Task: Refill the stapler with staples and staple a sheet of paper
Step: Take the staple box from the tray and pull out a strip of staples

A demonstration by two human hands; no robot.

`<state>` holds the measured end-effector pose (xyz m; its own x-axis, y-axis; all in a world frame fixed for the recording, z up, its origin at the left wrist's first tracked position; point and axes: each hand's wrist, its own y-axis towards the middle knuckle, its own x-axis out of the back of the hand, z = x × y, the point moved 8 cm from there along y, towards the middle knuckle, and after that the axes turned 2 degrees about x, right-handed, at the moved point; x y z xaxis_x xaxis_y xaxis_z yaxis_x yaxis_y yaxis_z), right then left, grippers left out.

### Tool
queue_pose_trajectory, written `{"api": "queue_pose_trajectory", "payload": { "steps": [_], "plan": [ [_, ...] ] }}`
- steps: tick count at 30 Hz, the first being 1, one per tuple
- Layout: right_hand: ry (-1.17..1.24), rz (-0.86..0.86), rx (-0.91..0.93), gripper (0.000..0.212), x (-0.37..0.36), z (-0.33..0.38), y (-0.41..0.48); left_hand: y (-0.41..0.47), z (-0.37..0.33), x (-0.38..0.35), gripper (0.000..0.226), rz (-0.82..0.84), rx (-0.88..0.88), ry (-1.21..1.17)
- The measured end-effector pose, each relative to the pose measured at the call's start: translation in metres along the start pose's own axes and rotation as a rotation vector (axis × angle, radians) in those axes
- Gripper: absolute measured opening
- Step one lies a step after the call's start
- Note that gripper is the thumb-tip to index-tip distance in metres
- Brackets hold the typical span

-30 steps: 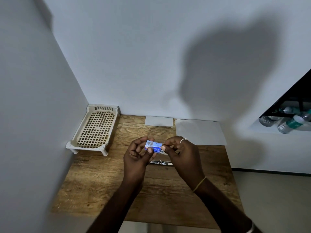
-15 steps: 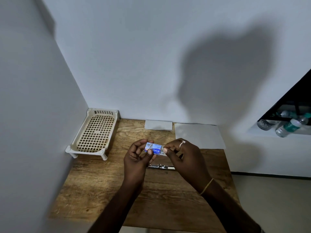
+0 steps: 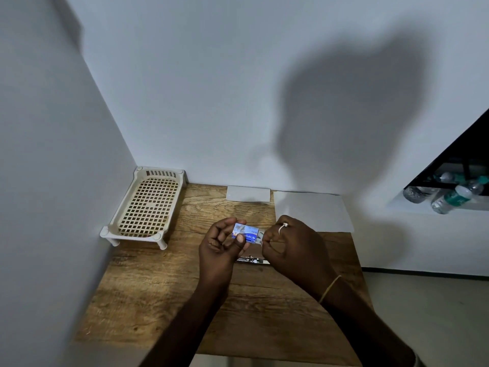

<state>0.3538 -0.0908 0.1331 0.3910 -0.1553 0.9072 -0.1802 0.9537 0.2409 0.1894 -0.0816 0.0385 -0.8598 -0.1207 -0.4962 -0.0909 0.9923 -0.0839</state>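
— What's the person got there, above the wooden table point(image 3: 164, 295)?

— A small blue staple box point(image 3: 246, 233). The left hand point(image 3: 222, 247) pinches its left end, thumb on the near face, forefinger behind, the other fingers loosely curled. The box sits lifted clear of the table.

— And the other hand?

— The right hand point(image 3: 293, 250) is closed at the box's right end, thumb and forefinger pressed together on something pale sticking out of it. Whether that's a flap or a tray, I can't tell.

— Where's the stapler?

— The stapler point(image 3: 251, 259) lies flat on the table, just below the box, half hidden between the two hands. Neither hand touches it.

— And the paper?

— A white sheet of paper point(image 3: 315, 211) lies beyond the box to the right, against the wall; a smaller white slip point(image 3: 248, 194) lies straight behind. A cream plastic rack point(image 3: 148, 205) stands well off to the left, in the corner.
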Motion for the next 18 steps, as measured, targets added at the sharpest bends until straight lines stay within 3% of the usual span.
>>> {"api": "queue_pose_trajectory", "payload": {
  "steps": [18],
  "plan": [
    [0.085,0.067,0.000,0.022,-0.0087,-0.0099,-0.0002,-0.0020,0.0031,-0.0010,0.041,0.012,0.029,0.013]
  ]
}}
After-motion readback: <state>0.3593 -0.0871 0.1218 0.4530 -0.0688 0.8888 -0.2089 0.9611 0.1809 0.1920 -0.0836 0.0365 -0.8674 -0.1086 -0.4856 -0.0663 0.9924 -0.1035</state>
